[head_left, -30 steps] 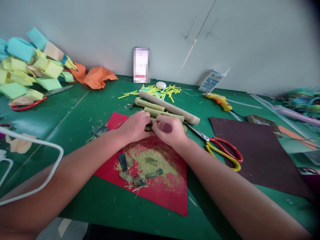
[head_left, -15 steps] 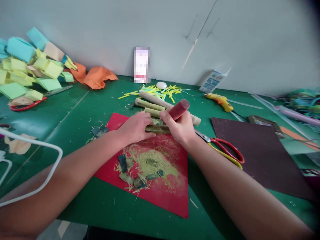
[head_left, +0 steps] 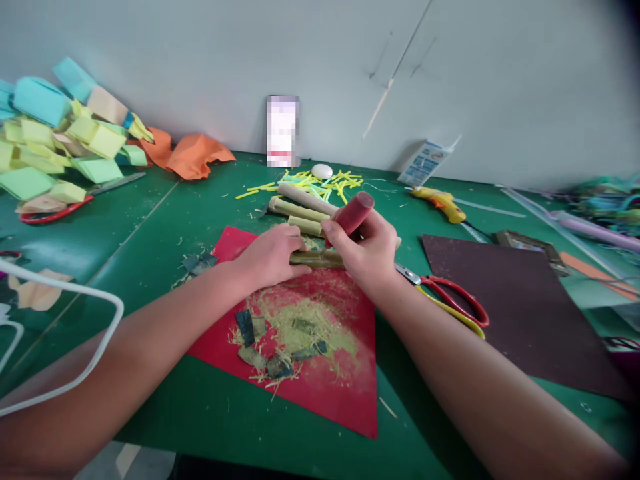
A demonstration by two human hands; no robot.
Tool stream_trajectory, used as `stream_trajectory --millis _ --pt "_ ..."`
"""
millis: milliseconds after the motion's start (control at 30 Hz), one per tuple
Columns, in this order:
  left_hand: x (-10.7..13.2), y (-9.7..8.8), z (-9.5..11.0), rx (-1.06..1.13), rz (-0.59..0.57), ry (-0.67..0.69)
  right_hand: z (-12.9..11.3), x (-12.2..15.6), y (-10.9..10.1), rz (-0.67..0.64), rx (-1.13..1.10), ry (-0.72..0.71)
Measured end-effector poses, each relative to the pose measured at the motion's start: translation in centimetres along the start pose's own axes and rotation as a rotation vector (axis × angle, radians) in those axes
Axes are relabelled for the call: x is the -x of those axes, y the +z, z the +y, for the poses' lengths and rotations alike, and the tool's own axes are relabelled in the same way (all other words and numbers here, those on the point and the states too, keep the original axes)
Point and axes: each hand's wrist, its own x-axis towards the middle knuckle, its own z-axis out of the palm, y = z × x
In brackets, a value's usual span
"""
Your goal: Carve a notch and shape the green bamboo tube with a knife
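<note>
My left hand (head_left: 270,255) is closed on a short greenish bamboo piece (head_left: 316,259) and presses it down on a red sheet (head_left: 320,380). My right hand (head_left: 367,253) grips a tool with a dark red round handle (head_left: 353,212), tilted up and to the right; its working end is hidden at the bamboo piece. Greenish shavings and small dark bark chips (head_left: 295,330) lie on the red sheet in front of both hands.
More bamboo sticks (head_left: 300,208) lie just behind my hands, with yellow strips (head_left: 320,181) beyond. Red-and-yellow scissors (head_left: 445,301) and a dark brown sheet (head_left: 520,307) are to the right. Folded coloured papers (head_left: 65,143) pile at the far left. A white cord (head_left: 75,293) loops at the left.
My right hand has lifted and tilted the red-handled tool up from low over the bamboo piece, then drawn it slightly back toward me. My left hand has stayed put.
</note>
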Motion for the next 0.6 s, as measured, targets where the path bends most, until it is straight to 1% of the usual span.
stream_trajectory --millis 200,300,433,600 --pt "0.0 -0.2 0.2 0.017 -0.02 -0.026 0.0 -0.3 -0.8 -0.119 0.015 -0.108" --pt "0.0 -0.2 0.3 0.025 -0.021 -0.025 0.0 -0.5 -1.2 -0.189 0.013 -0.119" --pt "0.0 -0.2 0.3 0.018 -0.019 -0.019 0.3 -0.6 -1.4 -0.218 0.019 -0.121" --pt "0.0 -0.3 0.3 0.016 -0.033 -0.004 0.5 -0.9 -1.6 -0.276 -0.036 -0.206"
